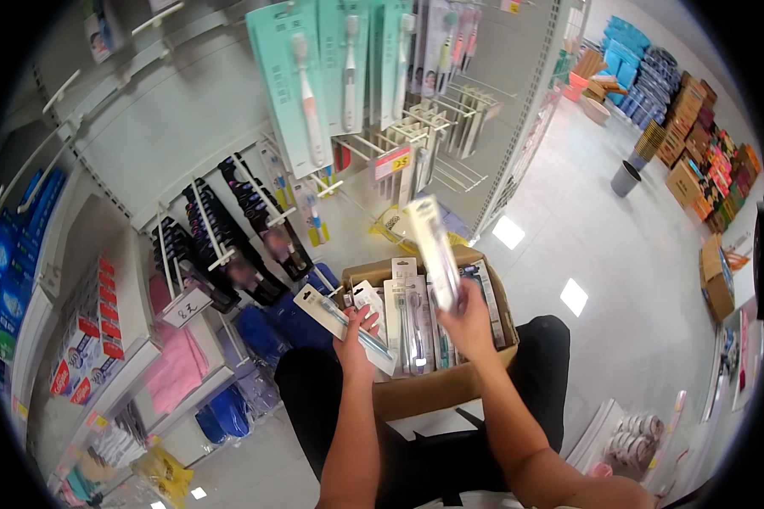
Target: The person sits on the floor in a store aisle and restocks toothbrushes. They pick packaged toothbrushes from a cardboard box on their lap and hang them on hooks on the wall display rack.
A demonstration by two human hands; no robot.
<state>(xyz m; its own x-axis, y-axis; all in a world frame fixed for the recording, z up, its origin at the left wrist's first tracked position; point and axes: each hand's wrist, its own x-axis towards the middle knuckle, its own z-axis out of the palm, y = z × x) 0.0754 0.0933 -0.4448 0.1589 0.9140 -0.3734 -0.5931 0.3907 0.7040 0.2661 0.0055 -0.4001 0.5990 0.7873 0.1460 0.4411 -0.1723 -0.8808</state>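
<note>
My left hand [355,340] grips a carded toothbrush [347,329] with a blue handle, tilted over the left side of an open cardboard box [433,389]. In my right hand [468,321] is another packaged toothbrush [437,251], raised upright above the box and blurred. The box stands between my knees and holds several packaged toothbrushes [410,318], most of them standing on end. Part of its contents is hidden behind my hands. Ahead, white wire hooks [423,124] carry more slim toothbrush packs.
Large turquoise toothbrush packs [293,89] hang above. Black packs [229,254] on hooks and Colgate toothpaste boxes [89,343] are at left. A yellow plastic bag [391,223] lies behind the box. Stacked cartons [681,127] and a grey bin [625,179] stand along the aisle at right.
</note>
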